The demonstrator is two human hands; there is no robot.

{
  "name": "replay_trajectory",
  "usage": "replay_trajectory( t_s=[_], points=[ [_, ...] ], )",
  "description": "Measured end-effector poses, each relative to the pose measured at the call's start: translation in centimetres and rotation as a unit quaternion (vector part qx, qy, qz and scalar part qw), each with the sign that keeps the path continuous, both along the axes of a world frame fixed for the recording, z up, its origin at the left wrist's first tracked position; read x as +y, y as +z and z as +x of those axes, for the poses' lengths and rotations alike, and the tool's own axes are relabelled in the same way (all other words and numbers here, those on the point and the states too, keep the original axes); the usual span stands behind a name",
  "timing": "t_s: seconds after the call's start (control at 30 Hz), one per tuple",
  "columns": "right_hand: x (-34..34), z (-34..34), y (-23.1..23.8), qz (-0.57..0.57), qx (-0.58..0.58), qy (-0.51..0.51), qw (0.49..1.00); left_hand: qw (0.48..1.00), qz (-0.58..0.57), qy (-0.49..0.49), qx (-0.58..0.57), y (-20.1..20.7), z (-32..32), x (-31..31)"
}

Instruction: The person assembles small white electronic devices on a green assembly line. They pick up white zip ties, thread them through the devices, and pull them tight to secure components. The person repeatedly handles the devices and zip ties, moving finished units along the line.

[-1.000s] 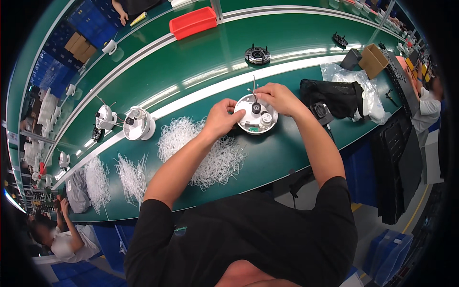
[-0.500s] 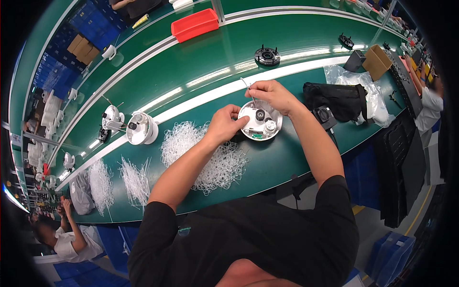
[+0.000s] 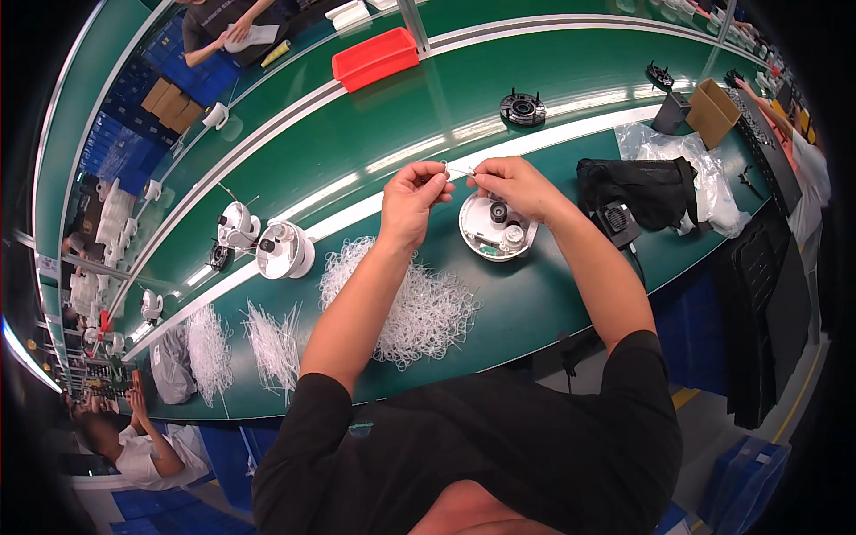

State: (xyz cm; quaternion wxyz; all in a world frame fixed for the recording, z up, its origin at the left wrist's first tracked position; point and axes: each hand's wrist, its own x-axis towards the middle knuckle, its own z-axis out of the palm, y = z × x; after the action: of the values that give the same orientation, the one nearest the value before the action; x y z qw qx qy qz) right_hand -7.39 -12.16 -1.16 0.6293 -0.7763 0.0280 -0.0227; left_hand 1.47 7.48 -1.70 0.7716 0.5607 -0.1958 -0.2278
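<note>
At the work table, a round white housing [image 3: 477, 234] lies open side up, showing a black round part, a clear round part and a small green board. Above its far rim, a thin pale strand [image 3: 458, 171] runs between my two hands; whether it is a wire or a tie I cannot tell. My left hand [image 3: 413, 198] is closed in a pinch at the strand's left end. My right hand [image 3: 515, 185] pinches its right end and covers part of the housing. Left of the housing sits a tangled pile of looped white plastic ties [image 3: 419, 312].
Straight white ties [image 3: 272, 343] and another tie pile [image 3: 209, 352] lie left. Two white housings [image 3: 283, 250] [image 3: 237, 227] stand nearby. A black bag [image 3: 635, 185] and small black fan-like device [image 3: 615, 223] lie right. Beyond are a black round base [image 3: 522, 108] and red tray [image 3: 374, 61].
My left hand has let go of the housing's rim and risen to the strand. My right hand remains pinched above the housing. The whole view has shifted slightly.
</note>
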Motion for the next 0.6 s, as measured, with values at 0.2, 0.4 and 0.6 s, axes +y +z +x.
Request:
replay_trajectory(
  t_s=[0.2, 0.4, 0.6],
  points=[
    [0.0, -0.3, 0.7, 0.050, 0.041, -0.019, 0.998, 0.994, -0.088, -0.019, 0.067, -0.5, -0.3, -0.9],
    [-0.4, 0.0, -0.3, -0.027, -0.018, 0.014, 0.999, 0.998, 0.044, -0.044, -0.013, -0.4, -1.1, -2.0],
    [-0.2, -0.5, -0.1, 0.039, -0.032, -0.016, 0.999, 0.977, 0.185, -0.018, -0.108, 0.4, -1.1, -2.1]
  ],
)
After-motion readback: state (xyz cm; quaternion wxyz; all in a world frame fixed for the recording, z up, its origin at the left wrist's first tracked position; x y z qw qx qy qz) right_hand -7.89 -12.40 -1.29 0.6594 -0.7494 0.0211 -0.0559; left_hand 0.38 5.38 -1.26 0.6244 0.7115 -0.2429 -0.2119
